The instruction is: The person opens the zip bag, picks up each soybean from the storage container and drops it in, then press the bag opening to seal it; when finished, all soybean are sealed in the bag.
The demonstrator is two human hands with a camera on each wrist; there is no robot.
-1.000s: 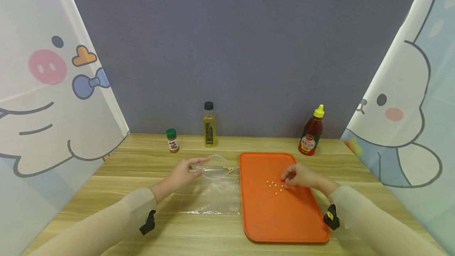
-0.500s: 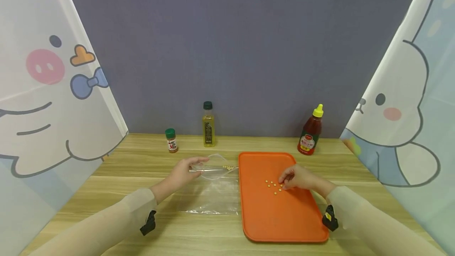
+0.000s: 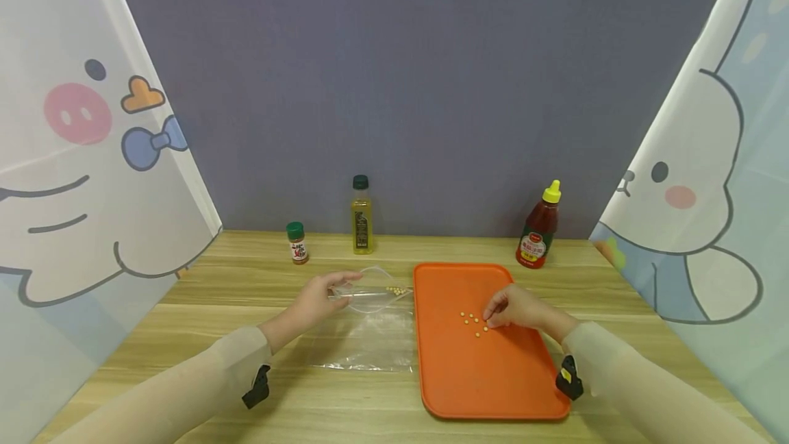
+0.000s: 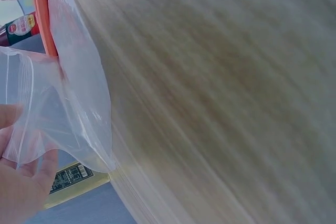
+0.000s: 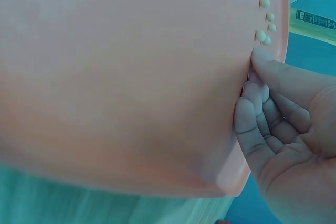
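In the head view my left hand holds one side of the mouth of a clear zip bag, with thumb and fingers at its rim. The bag's mouth gapes, and several soybeans show inside. The left wrist view shows the left hand at the zip strip of the bag. On the orange tray my right hand has thumb and fingertips brought together at a soybean, which they mostly hide. Several loose soybeans lie just beyond the thumb in the right wrist view.
Behind the bag stand a green-capped spice jar and an oil bottle. A ketchup bottle with a yellow cap is at the back right. A grey panel closes off the table's far side.
The right hand has shifted slightly left, and its fingertips have closed over a soybean that showed beside them before. The left hand and the bag stay in place.
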